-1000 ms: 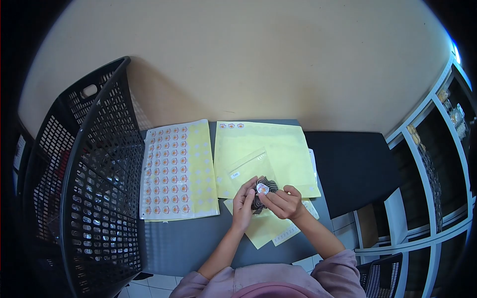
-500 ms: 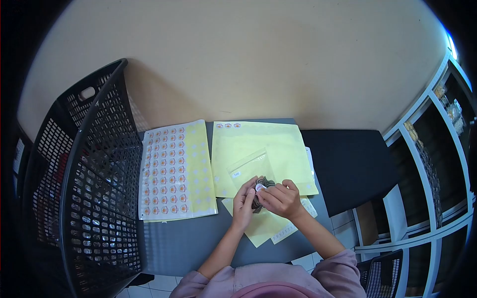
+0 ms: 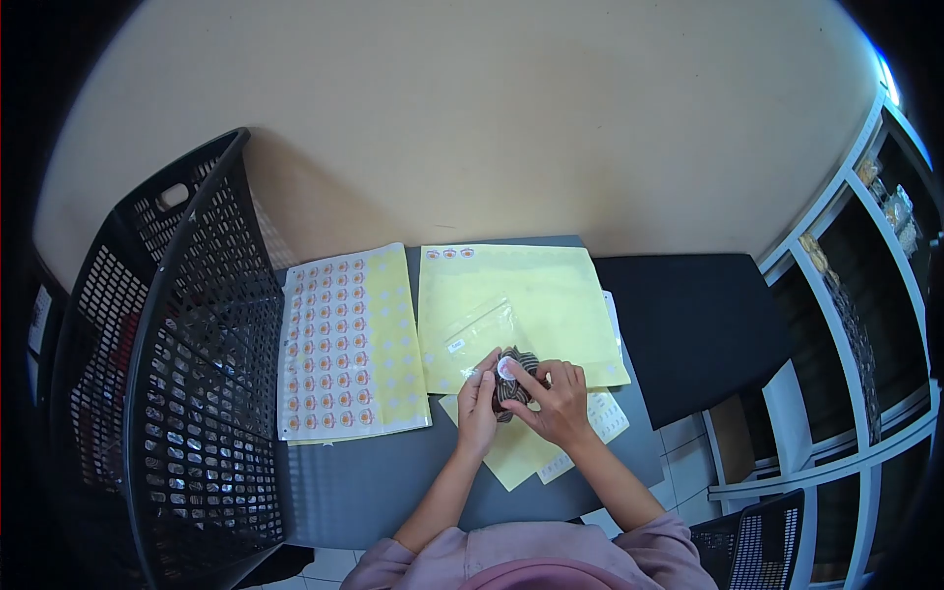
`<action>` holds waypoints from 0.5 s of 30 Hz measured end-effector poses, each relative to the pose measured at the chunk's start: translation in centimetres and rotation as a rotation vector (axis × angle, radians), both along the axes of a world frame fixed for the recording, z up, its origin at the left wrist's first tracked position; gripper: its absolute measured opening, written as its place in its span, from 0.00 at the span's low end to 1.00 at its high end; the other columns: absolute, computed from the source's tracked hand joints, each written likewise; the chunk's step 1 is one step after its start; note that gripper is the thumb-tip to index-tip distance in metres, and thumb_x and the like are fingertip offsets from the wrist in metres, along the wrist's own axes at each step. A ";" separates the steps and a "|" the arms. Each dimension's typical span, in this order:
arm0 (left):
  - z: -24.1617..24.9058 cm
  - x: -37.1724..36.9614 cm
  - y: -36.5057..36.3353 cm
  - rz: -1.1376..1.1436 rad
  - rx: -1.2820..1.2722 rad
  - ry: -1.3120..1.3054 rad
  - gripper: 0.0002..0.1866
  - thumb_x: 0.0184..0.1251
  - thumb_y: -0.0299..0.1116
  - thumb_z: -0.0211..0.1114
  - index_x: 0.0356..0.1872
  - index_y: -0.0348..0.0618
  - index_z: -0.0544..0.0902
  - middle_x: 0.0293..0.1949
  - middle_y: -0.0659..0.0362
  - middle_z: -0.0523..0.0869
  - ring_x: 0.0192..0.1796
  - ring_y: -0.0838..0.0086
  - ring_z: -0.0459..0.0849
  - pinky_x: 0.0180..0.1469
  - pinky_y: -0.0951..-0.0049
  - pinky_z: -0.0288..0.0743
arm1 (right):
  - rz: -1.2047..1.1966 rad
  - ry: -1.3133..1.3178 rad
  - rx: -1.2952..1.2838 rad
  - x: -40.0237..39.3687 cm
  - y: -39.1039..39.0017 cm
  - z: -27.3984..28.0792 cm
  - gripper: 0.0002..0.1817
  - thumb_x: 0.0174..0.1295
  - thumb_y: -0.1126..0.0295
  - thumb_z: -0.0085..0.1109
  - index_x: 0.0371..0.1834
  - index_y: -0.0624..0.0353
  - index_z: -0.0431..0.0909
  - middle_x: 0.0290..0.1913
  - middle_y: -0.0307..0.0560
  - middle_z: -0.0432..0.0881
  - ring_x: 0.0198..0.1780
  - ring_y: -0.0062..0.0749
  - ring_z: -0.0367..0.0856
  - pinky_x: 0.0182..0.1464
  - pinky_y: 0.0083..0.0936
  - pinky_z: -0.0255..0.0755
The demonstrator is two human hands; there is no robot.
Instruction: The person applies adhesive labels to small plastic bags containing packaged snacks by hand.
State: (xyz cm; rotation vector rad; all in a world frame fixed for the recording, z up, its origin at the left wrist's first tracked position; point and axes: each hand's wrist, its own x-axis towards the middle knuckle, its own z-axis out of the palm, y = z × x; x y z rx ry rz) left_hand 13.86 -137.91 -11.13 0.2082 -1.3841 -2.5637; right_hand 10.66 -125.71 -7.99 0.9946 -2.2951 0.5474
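A clear zip bag (image 3: 487,330) with a small white label near its seal holds dark, pale-striped contents (image 3: 521,390) that I cannot identify. My left hand (image 3: 478,411) is closed around the left side of the bag, thumb on top. A round white sticker (image 3: 507,369) lies on the bag's face, beside the left fingertips. My right hand (image 3: 558,402) presses its index finger at the sticker; its thumb touches the bag lower down and the other fingers curl in. Beneath the bag is a yellow backing sheet (image 3: 560,295) with a few stickers at its top left corner.
A sheet full of round orange-and-white stickers (image 3: 329,344) lies at left on the grey table (image 3: 374,492). A tall black basket (image 3: 211,393) with several packets borders it. Smaller sticker sheets (image 3: 607,418) lie near my right wrist. A black surface (image 3: 688,324) and shelving (image 3: 846,472) stand at right.
My right fingers pinched the round sticker over the bag before; now the sticker lies on the bag and my index finger presses it. The bag has shifted slightly left.
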 end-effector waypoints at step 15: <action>0.9 0.4 0.7 -0.025 -0.109 0.024 0.23 0.59 0.20 0.53 0.58 0.33 0.63 0.54 0.50 0.71 0.53 0.73 0.72 0.54 0.77 0.66 | -0.071 -0.206 -0.038 1.4 0.6 0.5 0.31 0.49 0.49 0.58 0.57 0.45 0.68 0.58 0.51 0.60 0.55 0.45 0.59 0.56 0.37 0.53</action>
